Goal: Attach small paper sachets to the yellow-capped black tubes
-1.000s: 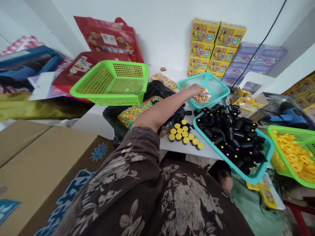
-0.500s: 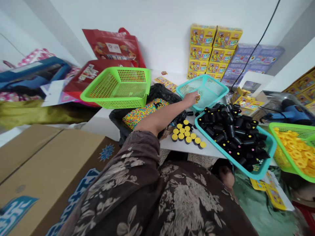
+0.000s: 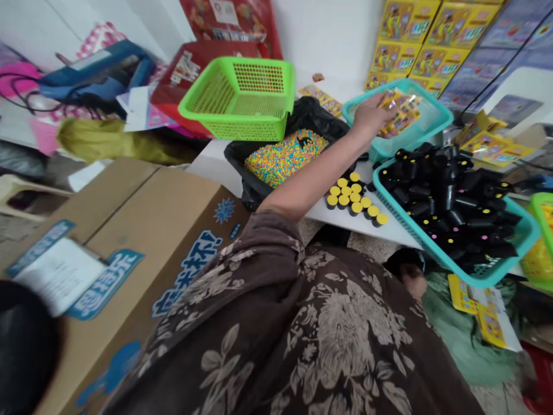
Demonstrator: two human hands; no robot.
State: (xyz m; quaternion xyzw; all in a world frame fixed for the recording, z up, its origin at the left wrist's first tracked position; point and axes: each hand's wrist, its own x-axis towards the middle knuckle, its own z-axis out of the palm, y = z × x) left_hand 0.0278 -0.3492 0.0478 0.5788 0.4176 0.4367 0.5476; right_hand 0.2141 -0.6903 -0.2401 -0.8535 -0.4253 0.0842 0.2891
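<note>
My left grip (image 3: 370,115) is stretched out to the upper right of the frame, fingers closed on a loose bunch of small yellow foil packets (image 3: 400,112). The bunch fans out past my fingertips toward the upper right, with no single long axis I can make out. It sits just above the near rim of a teal plastic basket (image 3: 415,140). My right grip (image 3: 410,279) sits low at the lower right, half in shadow beneath the tabletop (image 3: 345,222) edge, so I cannot tell whether it is open or closed.

Just beside the small basket, a larger teal basket (image 3: 415,236) is heaped with matte black cylinders (image 3: 444,196), their long axes lying every which way. Below my forearm, a tight cluster of yellow-capped cylinders (image 3: 349,196) stands upright on the white tabletop, near its front edge. To the left, a black plastic bag (image 3: 311,118) holds a mass of pastel beads (image 3: 287,157), and a lime-green mesh basket (image 3: 242,129) stands beyond it. A cardboard carton (image 3: 129,213) fills the lower left, pressing near my floral brown sleeve (image 3: 276,242).
</note>
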